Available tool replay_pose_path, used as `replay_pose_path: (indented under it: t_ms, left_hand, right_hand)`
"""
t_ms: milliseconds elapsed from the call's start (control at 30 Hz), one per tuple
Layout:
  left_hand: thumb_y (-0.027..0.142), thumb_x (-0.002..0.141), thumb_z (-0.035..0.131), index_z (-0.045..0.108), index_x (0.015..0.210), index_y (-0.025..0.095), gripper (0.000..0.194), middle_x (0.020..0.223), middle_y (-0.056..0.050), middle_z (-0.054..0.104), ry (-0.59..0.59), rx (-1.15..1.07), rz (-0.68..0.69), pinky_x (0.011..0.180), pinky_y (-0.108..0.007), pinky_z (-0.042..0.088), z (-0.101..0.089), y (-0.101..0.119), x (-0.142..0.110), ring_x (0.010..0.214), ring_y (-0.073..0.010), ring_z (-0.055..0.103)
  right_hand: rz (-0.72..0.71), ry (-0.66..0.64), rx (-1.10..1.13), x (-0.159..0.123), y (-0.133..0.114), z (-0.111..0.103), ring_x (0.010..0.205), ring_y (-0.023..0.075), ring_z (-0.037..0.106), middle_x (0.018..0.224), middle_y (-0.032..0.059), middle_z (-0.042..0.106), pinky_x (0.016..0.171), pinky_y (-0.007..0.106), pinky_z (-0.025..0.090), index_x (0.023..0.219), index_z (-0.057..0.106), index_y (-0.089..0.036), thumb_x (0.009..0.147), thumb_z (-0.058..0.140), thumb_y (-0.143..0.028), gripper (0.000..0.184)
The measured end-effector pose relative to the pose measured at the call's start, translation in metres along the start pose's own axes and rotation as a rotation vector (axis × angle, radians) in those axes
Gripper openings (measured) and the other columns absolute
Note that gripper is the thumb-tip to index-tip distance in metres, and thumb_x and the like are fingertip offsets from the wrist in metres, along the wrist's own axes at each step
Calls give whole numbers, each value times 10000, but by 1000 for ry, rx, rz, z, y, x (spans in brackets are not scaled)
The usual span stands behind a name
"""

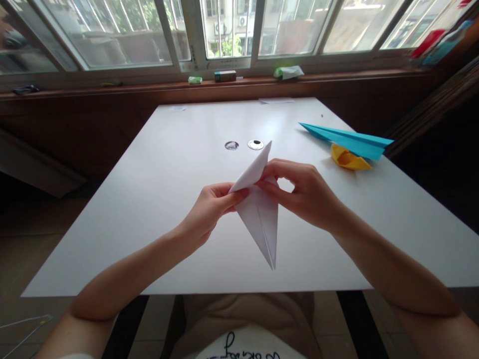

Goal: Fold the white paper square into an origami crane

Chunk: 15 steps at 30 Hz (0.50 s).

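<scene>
A folded sheet of white paper (258, 214) is held up over the table, its long split point aimed down toward me and a folded flap slanting up to the right. My left hand (213, 207) pinches its left corner between thumb and fingers. On the other side my right hand (295, 187) grips the paper near the flap's base, thumb and fingertips closed on it. Part of the fingers of both hands is hidden by the paper.
The white table (123, 214) carries a blue paper plane (348, 139) and a yellow paper boat (348, 158) at right. Two round stickers (232, 145) lie beyond my hands. A small box (225, 76) and a green-white packet (289, 73) rest on the windowsill.
</scene>
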<state>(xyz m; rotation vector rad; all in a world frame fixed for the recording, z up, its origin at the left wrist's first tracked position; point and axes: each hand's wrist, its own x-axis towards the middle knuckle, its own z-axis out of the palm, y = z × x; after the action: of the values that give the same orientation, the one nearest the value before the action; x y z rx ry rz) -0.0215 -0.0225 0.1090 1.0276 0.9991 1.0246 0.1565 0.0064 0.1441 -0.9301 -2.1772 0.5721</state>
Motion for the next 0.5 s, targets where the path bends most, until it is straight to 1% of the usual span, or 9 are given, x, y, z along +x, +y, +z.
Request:
replay_pose_path:
  t_ms: [100, 267, 367, 500]
  left_hand:
    - [348, 715, 681, 722, 889, 191, 238, 864, -52, 688, -8, -15, -4, 800, -325, 464, 0, 0, 0, 835, -184, 599]
    - [336, 698, 699, 725, 850, 177, 221, 869, -58, 691, -17, -28, -40, 810, -330, 462, -1, 0, 0, 854, -194, 599]
    - [313, 693, 706, 726, 870, 184, 220, 871, -56, 694, -29, -30, -65, 814, -328, 459, -2, 0, 1, 867, -194, 598]
    - [301, 691, 708, 725, 888, 189, 227, 870, -54, 694, -38, -29, -70, 806, -325, 460, -3, 0, 0, 861, -194, 597]
  right_hand:
    - [-4, -12, -3, 0, 0, -1, 676, 135, 564, 772, 35, 642, 560, 244, 449, 803, 648, -164, 771, 542, -144, 112]
    - [-4, -8, 15, -1, 0, 0, 690, 133, 578, 777, 30, 647, 588, 247, 464, 812, 646, -168, 779, 501, -101, 163]
    - [-22, -5, 20, -1, 0, 0, 692, 134, 581, 778, 30, 648, 593, 248, 466, 811, 653, -170, 777, 497, -95, 177]
    - [-45, 10, 2, -1, -1, 1, 647, 122, 564, 774, 30, 648, 573, 244, 461, 816, 665, -171, 761, 523, -100, 168]
